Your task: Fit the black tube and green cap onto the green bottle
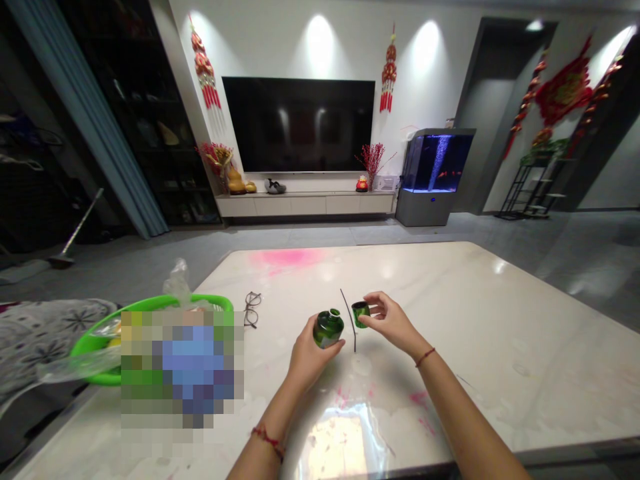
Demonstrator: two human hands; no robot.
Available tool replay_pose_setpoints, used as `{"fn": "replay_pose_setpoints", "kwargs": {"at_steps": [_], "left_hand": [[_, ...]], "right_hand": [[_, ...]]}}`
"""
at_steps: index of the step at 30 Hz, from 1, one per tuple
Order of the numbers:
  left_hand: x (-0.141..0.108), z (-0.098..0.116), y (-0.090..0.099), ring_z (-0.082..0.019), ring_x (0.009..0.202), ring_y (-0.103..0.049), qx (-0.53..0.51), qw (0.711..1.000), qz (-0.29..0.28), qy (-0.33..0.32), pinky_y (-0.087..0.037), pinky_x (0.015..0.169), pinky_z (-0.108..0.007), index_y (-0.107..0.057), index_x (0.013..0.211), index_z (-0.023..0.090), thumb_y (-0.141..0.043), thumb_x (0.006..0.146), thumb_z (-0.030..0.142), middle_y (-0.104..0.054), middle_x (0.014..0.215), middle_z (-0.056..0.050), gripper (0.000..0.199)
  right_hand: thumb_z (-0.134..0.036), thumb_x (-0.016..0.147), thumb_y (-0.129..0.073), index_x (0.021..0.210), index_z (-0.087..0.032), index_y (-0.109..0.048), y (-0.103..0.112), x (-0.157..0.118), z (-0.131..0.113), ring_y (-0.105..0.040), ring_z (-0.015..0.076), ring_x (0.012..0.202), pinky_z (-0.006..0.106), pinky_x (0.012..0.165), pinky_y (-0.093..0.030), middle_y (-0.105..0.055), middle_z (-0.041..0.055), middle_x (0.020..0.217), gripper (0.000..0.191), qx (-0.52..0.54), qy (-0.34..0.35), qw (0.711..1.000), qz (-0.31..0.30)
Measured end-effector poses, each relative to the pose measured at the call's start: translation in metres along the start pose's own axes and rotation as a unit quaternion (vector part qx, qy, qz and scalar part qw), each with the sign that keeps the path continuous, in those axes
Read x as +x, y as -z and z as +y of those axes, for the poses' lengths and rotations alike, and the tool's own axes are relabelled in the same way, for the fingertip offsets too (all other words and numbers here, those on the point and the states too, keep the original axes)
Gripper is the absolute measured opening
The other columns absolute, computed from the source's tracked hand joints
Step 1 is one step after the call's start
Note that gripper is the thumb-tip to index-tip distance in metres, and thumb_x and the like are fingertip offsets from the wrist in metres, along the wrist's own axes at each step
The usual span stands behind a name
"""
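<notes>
My left hand [311,357] grips a squat green glass bottle [329,331], which has a pale rim at its open neck. My right hand [391,323] pinches a short green cap [361,314] between its fingertips, close to the bottle. The two are apart. Between them, a thin black wire [350,322] runs across the white marble tabletop [450,320]. A red cord circles each of my wrists.
Wire-framed glasses [251,310] lie on the table to the left. Beyond them, a bright green basket [150,302] holds a plastic bag and items hidden by a pixelated patch. Pink stains mark the tabletop. A grey floor surrounds the table, with a broom [75,232] on it.
</notes>
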State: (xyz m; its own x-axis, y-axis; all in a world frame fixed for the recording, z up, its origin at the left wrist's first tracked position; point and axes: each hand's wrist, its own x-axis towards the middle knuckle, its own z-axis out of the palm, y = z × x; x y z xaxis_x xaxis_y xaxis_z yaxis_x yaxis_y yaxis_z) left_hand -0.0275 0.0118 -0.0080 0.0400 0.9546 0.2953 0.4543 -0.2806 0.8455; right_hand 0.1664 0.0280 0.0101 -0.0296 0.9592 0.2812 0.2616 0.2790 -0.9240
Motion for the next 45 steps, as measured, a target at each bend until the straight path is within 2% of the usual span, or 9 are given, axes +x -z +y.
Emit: {"fn": "replay_pose_setpoints", "kwargs": {"at_steps": [5, 10, 19, 26, 39, 45], "left_hand": [[-0.001, 0.001, 0.0, -0.019, 0.087, -0.059, -0.007, 1.0, -0.002, 0.01, -0.044, 0.077, -0.031, -0.052, 0.104, 0.019, -0.07, 0.057, 0.035, -0.064, 0.096, -0.004, 0.053], [-0.001, 0.002, 0.0, -0.019, 0.087, -0.06, -0.01, 1.0, -0.002, 0.014, -0.044, 0.078, -0.031, -0.053, 0.104, 0.019, -0.07, 0.057, 0.035, -0.064, 0.096, -0.004, 0.053], [-0.001, 0.002, 0.0, -0.02, 0.087, -0.06, -0.011, 1.0, 0.002, 0.015, -0.044, 0.078, -0.031, -0.053, 0.104, 0.019, -0.07, 0.056, 0.036, -0.065, 0.096, -0.005, 0.053], [-0.001, 0.003, 0.002, -0.019, 0.088, -0.06, -0.02, 1.0, 0.004, 0.014, -0.044, 0.078, -0.031, -0.053, 0.104, 0.019, -0.07, 0.056, 0.034, -0.064, 0.096, -0.005, 0.053], [0.0, 0.002, 0.001, -0.019, 0.088, -0.06, -0.004, 1.0, -0.002, 0.01, -0.044, 0.077, -0.03, -0.052, 0.104, 0.019, -0.069, 0.058, 0.035, -0.064, 0.096, -0.004, 0.052], [0.0, 0.001, 0.001, -0.019, 0.089, -0.059, -0.005, 1.0, -0.002, 0.007, -0.044, 0.077, -0.03, -0.052, 0.104, 0.019, -0.069, 0.058, 0.034, -0.064, 0.097, -0.004, 0.052]], "right_hand": [[-0.024, 0.061, -0.064, 0.107, -0.018, -0.046, 0.009, 0.002, 0.014, -0.06, 0.0132, 0.074, 0.03, 0.067, -0.05, -0.055, 0.0063, 0.099, 0.05, -0.005, -0.027, 0.999, 0.022], [-0.021, 0.06, -0.063, 0.111, -0.02, -0.045, 0.016, 0.0, 0.026, -0.059, 0.0121, 0.069, 0.029, 0.065, -0.049, -0.054, 0.0042, 0.095, 0.054, -0.063, -0.034, 0.997, 0.02], [-0.023, 0.06, -0.064, 0.106, -0.021, -0.051, 0.023, -0.008, 0.057, -0.058, 0.0138, 0.068, 0.032, 0.072, -0.048, -0.056, 0.0028, 0.091, 0.048, -0.16, -0.028, 0.986, 0.029], [-0.022, 0.062, -0.06, 0.106, -0.018, -0.052, 0.033, -0.003, 0.081, -0.058, 0.0169, 0.074, 0.034, 0.075, -0.047, -0.055, 0.0061, 0.094, 0.044, -0.222, -0.008, 0.972, 0.072], [-0.019, 0.063, -0.059, 0.104, -0.017, -0.053, 0.036, -0.005, 0.093, -0.058, 0.0181, 0.083, 0.032, 0.079, -0.045, -0.056, 0.007, 0.093, 0.042, -0.265, -0.032, 0.961, 0.066], [-0.028, 0.065, -0.061, 0.108, -0.017, -0.051, 0.036, -0.005, 0.083, -0.055, 0.0215, 0.097, 0.037, 0.088, -0.042, -0.055, 0.0096, 0.105, 0.046, -0.271, -0.019, 0.96, 0.068]]}}
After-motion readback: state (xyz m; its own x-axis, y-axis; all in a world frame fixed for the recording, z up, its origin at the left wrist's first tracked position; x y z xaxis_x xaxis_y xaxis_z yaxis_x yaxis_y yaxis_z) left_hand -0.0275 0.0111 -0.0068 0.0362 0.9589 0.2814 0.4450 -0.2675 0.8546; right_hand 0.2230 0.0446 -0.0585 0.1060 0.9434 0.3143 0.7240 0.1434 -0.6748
